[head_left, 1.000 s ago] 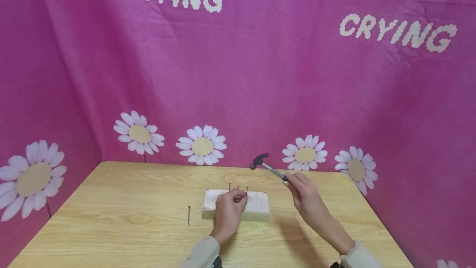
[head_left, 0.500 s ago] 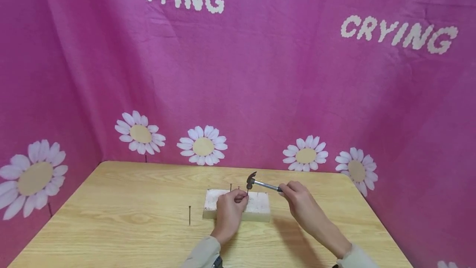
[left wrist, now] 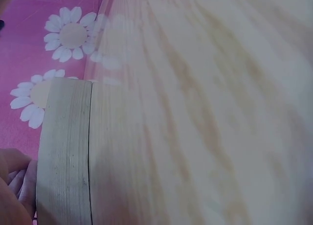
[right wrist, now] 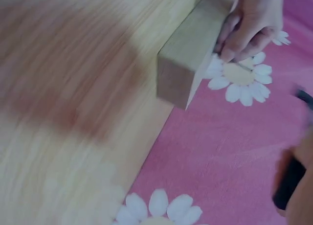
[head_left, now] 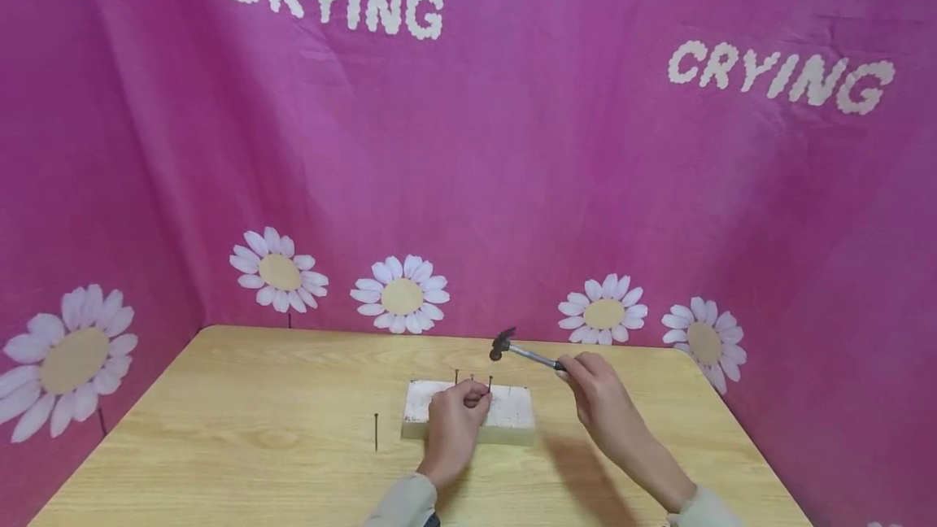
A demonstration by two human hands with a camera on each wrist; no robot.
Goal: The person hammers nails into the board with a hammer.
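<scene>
Over a pale wooden block (head_left: pixel 511 411) in the head view, my left hand (head_left: pixel 450 429) pinches an upright nail (head_left: pixel 490 383) between thumb and fingertips. The nail's head sticks up above the fingers; its lower part is hidden. My right hand (head_left: pixel 603 405) grips a small claw hammer (head_left: pixel 503 345) by the dark end of its handle. The hammer's head hangs a little above the pinched nail, with a gap between them. In the right wrist view, the left hand (right wrist: pixel 252 24) holds the nail (right wrist: pixel 244 67) against the block's top, and the hammer's black grip (right wrist: pixel 288 183) shows blurred.
Behind the left hand's fingers, two more nails stand up from the block, one nail (head_left: pixel 457 376) at the left and a shorter-looking nail (head_left: pixel 472 378). A loose nail (head_left: pixel 376 432) lies on the wooden table (head_left: pixel 256 429), left of the block. A pink flowered cloth (head_left: pixel 512 145) hangs around the table.
The hammer came down to the pinched nail's head half a second ago and is now lifted off it again. The left hand keeps its pinch on the nail.
</scene>
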